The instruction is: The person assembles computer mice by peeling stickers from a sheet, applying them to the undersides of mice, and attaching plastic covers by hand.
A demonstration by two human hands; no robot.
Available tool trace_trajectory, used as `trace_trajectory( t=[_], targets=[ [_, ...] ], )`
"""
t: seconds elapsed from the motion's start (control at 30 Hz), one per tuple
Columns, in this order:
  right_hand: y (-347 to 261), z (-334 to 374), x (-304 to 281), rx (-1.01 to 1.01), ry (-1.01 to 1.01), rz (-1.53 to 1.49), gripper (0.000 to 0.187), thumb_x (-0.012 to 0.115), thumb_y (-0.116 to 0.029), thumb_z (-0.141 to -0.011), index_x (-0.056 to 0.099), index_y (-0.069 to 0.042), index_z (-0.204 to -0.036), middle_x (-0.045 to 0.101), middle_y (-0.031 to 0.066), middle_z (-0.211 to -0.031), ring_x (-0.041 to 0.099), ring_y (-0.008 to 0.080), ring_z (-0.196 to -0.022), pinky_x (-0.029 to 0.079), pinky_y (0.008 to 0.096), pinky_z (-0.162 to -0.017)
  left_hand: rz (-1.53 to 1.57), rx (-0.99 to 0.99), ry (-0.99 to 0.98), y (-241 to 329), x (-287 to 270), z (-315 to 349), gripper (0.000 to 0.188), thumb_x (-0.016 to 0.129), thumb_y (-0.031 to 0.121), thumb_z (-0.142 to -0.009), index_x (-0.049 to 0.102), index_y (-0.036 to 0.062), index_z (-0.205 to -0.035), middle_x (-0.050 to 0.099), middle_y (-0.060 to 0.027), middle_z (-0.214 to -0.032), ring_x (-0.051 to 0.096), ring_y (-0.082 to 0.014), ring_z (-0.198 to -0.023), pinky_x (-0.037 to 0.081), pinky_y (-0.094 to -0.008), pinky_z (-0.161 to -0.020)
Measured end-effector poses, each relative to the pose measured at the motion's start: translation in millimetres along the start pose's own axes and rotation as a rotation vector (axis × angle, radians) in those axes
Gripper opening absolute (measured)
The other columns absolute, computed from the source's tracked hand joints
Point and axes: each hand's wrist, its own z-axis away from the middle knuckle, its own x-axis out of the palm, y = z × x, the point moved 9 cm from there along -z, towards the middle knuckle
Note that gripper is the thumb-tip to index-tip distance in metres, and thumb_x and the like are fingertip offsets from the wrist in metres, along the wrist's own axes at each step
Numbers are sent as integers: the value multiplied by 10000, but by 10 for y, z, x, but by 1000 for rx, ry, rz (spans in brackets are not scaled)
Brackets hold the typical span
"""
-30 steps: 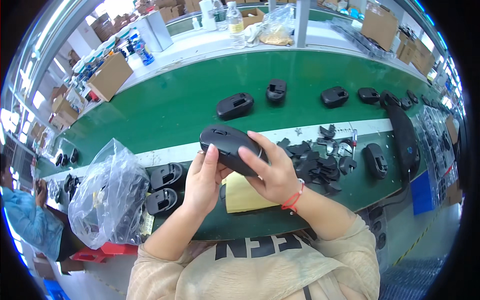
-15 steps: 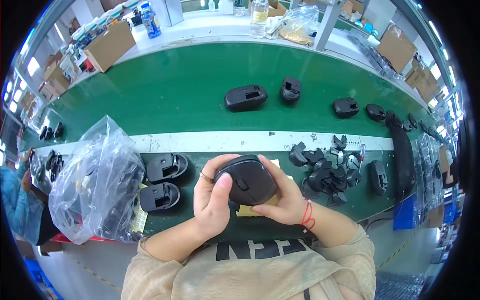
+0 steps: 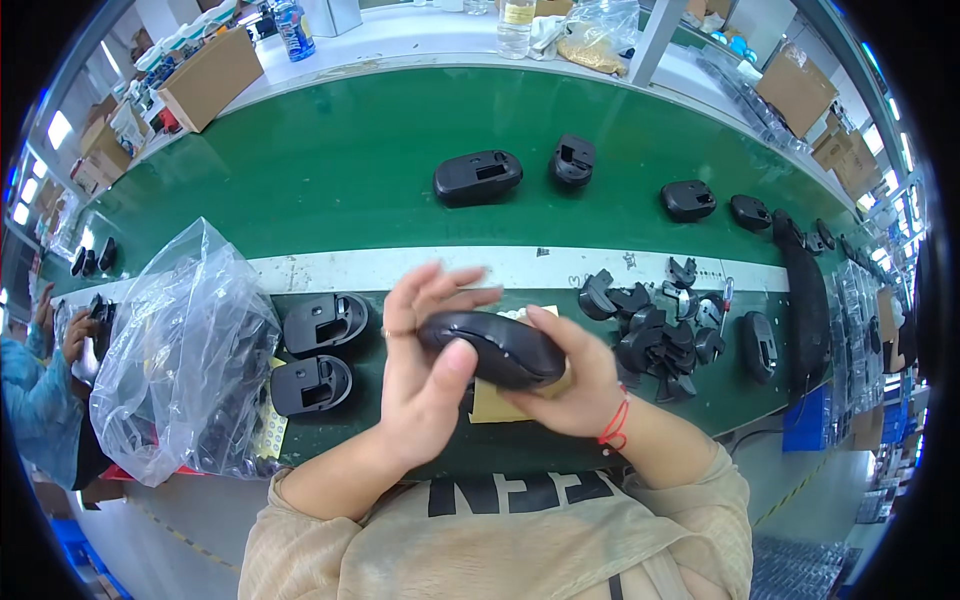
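- The black computer mouse (image 3: 495, 347) sits at frame centre, held above the near edge of the table (image 3: 330, 180), top shell up.
- The left hand (image 3: 425, 375) closes on the mouse's left end, thumb pressed on the top shell, fingers raised behind it.
- The right hand (image 3: 565, 385) cups the mouse's right end from below, fingers clamped around the shell; a red cord circles the wrist.
- Progress, as judged: the shell looks closed and whole, so the unit appears near complete. Two open mouse bases (image 3: 320, 350) lie left of centre, not yet covered.
- A heap of small black parts (image 3: 655, 325) lies right of centre, unused.
- Four black mouse bodies (image 3: 478, 177) stand apart on the green conveyor belt in the upper half.
- A clear plastic bag (image 3: 185, 350) holding dark parts stands at lower left, just beside the bases.
- A yellow sheet of round stickers (image 3: 265, 430) lies under the bag's edge.
- A tan paper card (image 3: 490, 405) lies under the hands.
- Brown cartons (image 3: 210, 75) stand at upper left and upper right; a clear bottle (image 3: 516, 14) stands at top centre.
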Motion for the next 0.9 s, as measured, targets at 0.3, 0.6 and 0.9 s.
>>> trace_trajectory(
  t=[0.3,0.6,0.9],
  targets=[
    [207,-184,-488,35,165,379,309,613,-10,-624,569,-41,-928,539,115,-906,537,246,-718,450,320,-630,62,-571,270,-357,-399,-358,595,539,143,-773,221,39,-1264,470,-102,-1052,499,-159,-938,435,-310,-775],
    [787,1,-81,256,-213,421,118,578,-111,-703,605,-11,-760,552,115,-771,529,261,-762,426,342,-699,-807,-496,353,-777,-2390,-1508,536,528,191,-805,299,9,-1254,481,-131,-1096,484,-172,-986,392,-298,-825],
    [837,13,-52,255,-243,372,67,566,-87,-680,581,-21,-672,532,95,-741,505,251,-768,408,342,-712,-1554,-117,3,-834,-949,-1614,400,503,319,-777,520,56,-1078,518,-158,-1051,493,-300,-973,398,-372,-836]
  ],
)
